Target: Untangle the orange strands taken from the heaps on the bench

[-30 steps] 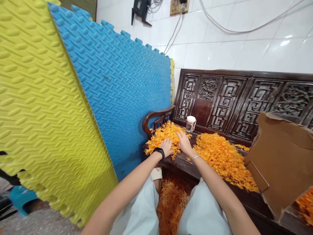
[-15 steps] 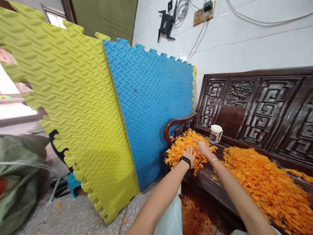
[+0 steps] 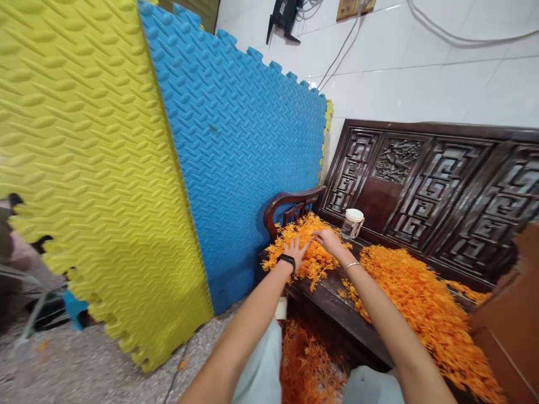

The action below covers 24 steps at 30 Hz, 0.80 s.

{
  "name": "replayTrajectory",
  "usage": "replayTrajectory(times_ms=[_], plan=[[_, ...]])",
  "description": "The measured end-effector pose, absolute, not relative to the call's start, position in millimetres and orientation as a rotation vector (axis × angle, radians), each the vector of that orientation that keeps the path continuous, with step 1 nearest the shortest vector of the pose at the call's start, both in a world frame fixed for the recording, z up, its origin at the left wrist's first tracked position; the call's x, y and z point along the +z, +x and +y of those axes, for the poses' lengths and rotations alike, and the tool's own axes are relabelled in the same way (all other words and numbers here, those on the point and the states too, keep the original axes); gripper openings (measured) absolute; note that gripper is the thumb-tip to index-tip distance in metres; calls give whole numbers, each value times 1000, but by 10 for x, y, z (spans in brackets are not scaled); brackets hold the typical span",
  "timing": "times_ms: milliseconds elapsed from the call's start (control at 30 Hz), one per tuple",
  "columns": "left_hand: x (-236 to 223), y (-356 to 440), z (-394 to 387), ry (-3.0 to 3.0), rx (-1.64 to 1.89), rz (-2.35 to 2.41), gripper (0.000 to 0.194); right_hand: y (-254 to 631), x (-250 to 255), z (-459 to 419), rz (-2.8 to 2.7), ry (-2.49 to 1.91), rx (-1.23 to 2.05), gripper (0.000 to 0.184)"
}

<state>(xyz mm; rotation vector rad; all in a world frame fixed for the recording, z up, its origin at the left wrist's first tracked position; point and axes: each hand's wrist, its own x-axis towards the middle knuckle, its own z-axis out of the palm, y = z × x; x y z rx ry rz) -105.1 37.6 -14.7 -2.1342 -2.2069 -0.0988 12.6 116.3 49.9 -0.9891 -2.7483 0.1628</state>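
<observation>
A loose heap of orange artificial foliage sprigs (image 3: 314, 269) lies at the left end of the dark wooden bench (image 3: 337, 308). On its near left side rests my left hand (image 3: 296, 252), with a black band at the wrist and its fingers spread over the sprigs. My right hand (image 3: 329, 242), wearing a thin bracelet, reaches in from the right. Its fingers are bent and pinched together just above the heap, close to my left fingertips. Whatever lies between them is too small to make out.
A larger orange heap (image 3: 412, 297) covers the bench to the right, beside a brown cardboard box (image 3: 509, 320). A lidded cup (image 3: 352, 223) stands near the backrest. Blue (image 3: 244, 146) and yellow foam mats (image 3: 92, 185) stand upright at left. More orange pieces (image 3: 311, 365) lie below the bench.
The view has turned to the right, bringing the cardboard box into sight. Both hands stay at the small heap; my right hand has drawn closer to my left fingertips.
</observation>
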Motion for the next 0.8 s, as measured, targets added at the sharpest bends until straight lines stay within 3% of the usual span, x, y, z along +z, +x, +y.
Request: replayTrajectory(times_ms=[333,533,800], plan=[[-189,-1055,447,-2139,-177,-2011,63,110,637,1178,-2539,-983,337,23],[-245,-981,510,-2101,-185,-1926,58,44,779,1189,-2005,-726,851,27],[-137,-1040,490,-1941,-263,-1948,59,7,943,1112,-1642,-464,1140,30]])
